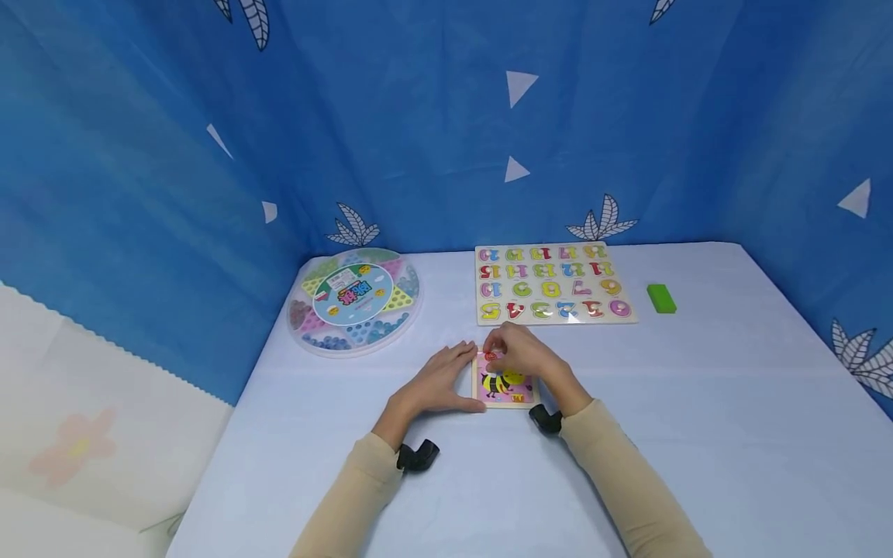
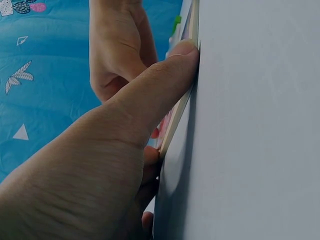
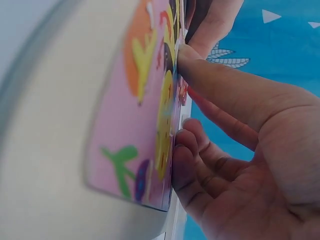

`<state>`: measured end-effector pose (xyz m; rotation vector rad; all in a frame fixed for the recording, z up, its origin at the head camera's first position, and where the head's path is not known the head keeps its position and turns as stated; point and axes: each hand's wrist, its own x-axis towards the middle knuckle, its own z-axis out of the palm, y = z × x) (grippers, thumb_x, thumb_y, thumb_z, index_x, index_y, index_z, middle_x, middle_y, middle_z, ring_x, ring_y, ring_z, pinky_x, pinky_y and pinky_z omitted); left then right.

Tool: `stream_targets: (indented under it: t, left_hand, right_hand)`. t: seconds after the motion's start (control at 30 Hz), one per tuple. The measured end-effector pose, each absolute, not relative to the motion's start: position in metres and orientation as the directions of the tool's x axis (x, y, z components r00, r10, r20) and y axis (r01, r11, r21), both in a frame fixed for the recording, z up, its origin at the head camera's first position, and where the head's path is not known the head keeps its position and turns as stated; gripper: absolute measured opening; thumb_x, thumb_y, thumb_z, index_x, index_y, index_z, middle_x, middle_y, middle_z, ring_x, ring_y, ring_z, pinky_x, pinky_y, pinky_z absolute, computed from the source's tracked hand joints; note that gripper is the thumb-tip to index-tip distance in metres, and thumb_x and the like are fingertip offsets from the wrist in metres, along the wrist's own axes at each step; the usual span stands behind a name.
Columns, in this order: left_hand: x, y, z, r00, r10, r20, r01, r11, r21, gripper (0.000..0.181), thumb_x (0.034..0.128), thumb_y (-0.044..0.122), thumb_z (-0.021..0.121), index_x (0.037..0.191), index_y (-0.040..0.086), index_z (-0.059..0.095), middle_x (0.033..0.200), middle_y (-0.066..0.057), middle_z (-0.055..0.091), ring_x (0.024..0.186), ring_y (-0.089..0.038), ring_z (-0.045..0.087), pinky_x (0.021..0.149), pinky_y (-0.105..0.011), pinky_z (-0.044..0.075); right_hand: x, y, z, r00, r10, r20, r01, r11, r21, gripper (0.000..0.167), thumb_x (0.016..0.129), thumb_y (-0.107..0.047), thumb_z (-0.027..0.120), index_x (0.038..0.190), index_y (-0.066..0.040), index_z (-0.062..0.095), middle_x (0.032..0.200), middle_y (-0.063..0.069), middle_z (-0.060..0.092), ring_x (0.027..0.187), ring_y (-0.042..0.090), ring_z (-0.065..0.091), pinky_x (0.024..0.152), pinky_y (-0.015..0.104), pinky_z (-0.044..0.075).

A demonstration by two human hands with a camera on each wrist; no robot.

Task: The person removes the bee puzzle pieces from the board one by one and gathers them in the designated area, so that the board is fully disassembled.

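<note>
The bee board [image 1: 504, 389] sits against the left hand [image 1: 441, 380], fingers spread apart, and under the right hand [image 1: 522, 353], whose pinch I can't tell.

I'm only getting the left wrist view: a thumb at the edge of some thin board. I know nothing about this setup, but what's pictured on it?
Observer: A yellow-and-black bee; the head view shows it on the board.
Visitor: Sweet! And what lies past the board, farther from the person?
Observer: A number board, with rows of coloured numbers.
Visitor: Anything on the table off to the left, past those hands?
Observer: Yes, a round game lies ahead and to the left of the left hand, apart from it.
</note>
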<state>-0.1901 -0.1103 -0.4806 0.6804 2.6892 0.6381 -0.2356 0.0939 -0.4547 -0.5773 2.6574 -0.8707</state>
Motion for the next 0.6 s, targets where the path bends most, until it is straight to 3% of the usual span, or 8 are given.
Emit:
stream_targets:
  t: [0.33,0.6]
  left_hand:
    - [-0.1907,-0.1108,-0.4802,-0.845,0.508,-0.168,0.377,0.787,0.488,0.104,0.0751,0.062,0.073,0.155,0.015,0.027,0.164,-0.001,0.021,0.153,-0.018,0.015,0.126,-0.041,0.012]
    - [-0.1919,-0.1108,-0.4822,-0.840,0.517,-0.166,0.385,0.782,0.490,0.104,0.0751,0.062,0.073,0.155,0.016,0.025,0.164,-0.001,0.021,0.153,-0.018,0.015,0.126,-0.041,0.012]
  right_hand:
    - [-0.2354,0.0904,-0.4520,-0.874,-0.469,-0.129,-0.307,0.737,-0.602,0.026,0.078,-0.018,0.082,0.101,-0.012,0.071,0.088,-0.001,0.063,0.080,0.015,0.054,0.074,0.024,0.052]
    - [-0.2334,0.0918,-0.4483,-0.870,-0.464,-0.169,-0.286,0.753,-0.593,0.028,0.080,-0.014,0.080,0.107,-0.010,0.072,0.093,0.000,0.066,0.082,0.015,0.056,0.079,0.027,0.055]
